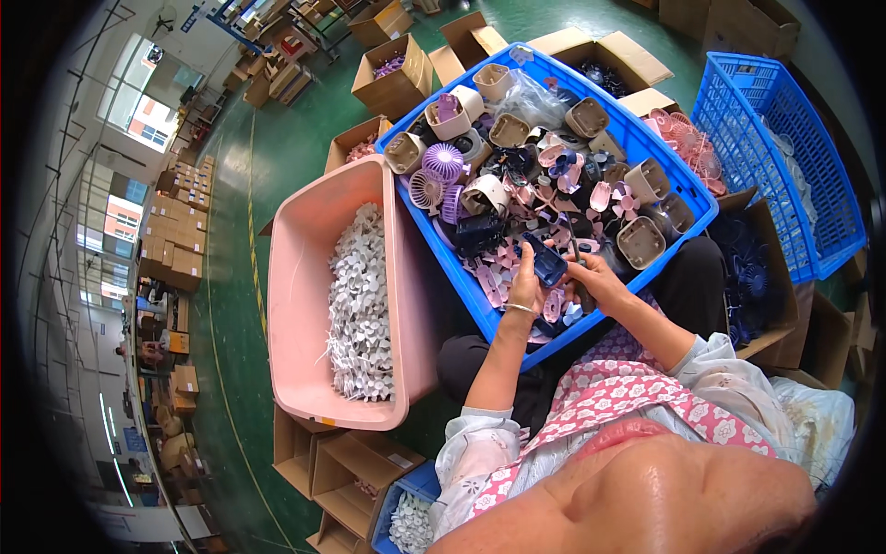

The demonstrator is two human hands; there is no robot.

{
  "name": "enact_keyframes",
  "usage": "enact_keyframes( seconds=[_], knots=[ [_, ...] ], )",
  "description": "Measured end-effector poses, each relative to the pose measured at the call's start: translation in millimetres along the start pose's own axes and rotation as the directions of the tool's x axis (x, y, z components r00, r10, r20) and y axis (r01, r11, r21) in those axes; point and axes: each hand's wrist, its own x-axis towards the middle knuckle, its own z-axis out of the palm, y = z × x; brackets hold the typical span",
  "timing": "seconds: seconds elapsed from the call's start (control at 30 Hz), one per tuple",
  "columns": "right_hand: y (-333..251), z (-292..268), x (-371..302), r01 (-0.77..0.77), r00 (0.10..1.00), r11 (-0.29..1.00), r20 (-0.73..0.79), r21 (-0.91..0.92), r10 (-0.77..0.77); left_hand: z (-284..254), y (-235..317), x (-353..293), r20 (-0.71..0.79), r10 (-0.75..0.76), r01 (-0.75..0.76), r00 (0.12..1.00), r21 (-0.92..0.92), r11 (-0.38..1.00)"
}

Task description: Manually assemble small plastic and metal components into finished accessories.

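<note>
Over the near part of a big blue tray point(452, 286), my left hand point(522, 284) is closed on a dark blue plastic housing point(546, 263). My right hand point(602, 284) is closed around a slim dark tool point(582, 294), close against the housing's right side; its exact kind is unclear. Beneath both hands lies a heap of pink casing parts and small pink fan blades point(626, 198). Further back are beige cup-shaped housings point(510, 130) and a round purple fan grille point(443, 162).
To the left stands a pink tub point(286, 305) with many small white blade-like pieces point(362, 305). A blue lattice crate point(757, 102) is at the right. Cardboard boxes point(395, 83) surround the tray, some holding pink or dark parts. A clear plastic bag point(535, 100) lies on the heap.
</note>
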Motion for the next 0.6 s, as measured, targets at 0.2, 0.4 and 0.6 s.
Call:
enact_keyframes(
  seconds=[0.2, 0.4, 0.6],
  knots=[
    [-3.8, -0.6, -13.3, -0.017, 0.998, 1.000, -0.063, 0.002, 0.018, -5.3, -20.6, 2.9, -0.199, 0.113, -0.040, 0.973, 0.338, 0.940],
    [-16.5, -20.0, -16.6, 0.090, 0.984, 0.947, -0.118, -0.309, -0.132, 15.6, -13.1, 1.1, 0.054, -0.027, 0.005, 0.998, 0.383, 0.924],
    [-61.3, -58.8, -38.7, 0.268, 0.897, 0.948, -0.314, -0.173, -0.311, 18.1, 5.2, -2.5, 0.057, 0.045, -0.067, 0.997, 0.482, 0.874]
  ],
)
